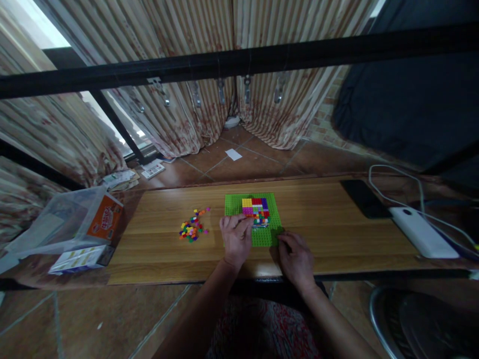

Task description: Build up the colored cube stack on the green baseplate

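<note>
A green studded baseplate [232,201] lies on the wooden tabletop in front of me. On it stands a block of stacked toy bricks [257,205], with yellow, red, purple and magenta on top and mixed colours at its near side. My left hand [236,238] reaches over the plate's left part, fingers pinched together against the block's near left corner; whatever lies between the fingertips is hidden. Beside the plate's near right corner rests my right hand [297,255], its fingers curled and thumb and forefinger at the plate's edge.
Loose small bricks [190,230] lie in a heap on the tabletop [157,254] to the left. At the right are a black phone [365,198], a white power bank [422,232] and a cable [422,192]. A clear plastic bin [71,219] stands beyond the left end. A dark rail [232,64] crosses ahead.
</note>
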`<move>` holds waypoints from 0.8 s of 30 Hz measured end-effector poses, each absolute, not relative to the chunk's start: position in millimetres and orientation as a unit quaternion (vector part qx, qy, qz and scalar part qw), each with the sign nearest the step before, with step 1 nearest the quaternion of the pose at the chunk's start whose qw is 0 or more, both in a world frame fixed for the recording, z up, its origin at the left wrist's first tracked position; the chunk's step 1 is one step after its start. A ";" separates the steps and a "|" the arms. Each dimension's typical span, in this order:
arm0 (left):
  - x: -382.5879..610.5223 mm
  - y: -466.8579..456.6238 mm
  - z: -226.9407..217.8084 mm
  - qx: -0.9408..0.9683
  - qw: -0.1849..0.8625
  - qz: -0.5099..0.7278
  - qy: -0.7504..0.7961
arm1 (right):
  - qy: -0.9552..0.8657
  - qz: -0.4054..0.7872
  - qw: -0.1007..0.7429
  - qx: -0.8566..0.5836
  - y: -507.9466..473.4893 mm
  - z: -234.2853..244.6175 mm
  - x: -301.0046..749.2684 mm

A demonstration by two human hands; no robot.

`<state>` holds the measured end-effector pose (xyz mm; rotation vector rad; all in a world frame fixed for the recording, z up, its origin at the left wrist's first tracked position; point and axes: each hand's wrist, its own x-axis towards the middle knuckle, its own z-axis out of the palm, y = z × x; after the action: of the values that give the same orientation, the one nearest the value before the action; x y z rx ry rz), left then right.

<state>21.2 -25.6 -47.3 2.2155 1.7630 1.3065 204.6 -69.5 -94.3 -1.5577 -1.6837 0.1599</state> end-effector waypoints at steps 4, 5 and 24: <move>20.7 -24.0 -48.6 0.712 -0.004 0.427 0.557 | -0.669 0.065 0.413 -0.614 -69.6 -94.4 204.7; 20.6 -24.4 -49.1 0.715 -0.012 0.425 0.555 | -0.669 0.065 0.413 -0.614 -69.6 -94.4 204.7; 20.4 -38.7 -35.8 0.817 -0.179 0.157 0.525 | -0.674 0.062 0.396 -0.620 -71.3 -96.7 204.8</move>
<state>20.4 -38.7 -35.8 2.9078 1.8673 0.5604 204.8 -71.3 -96.7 -1.5713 -1.7082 0.1570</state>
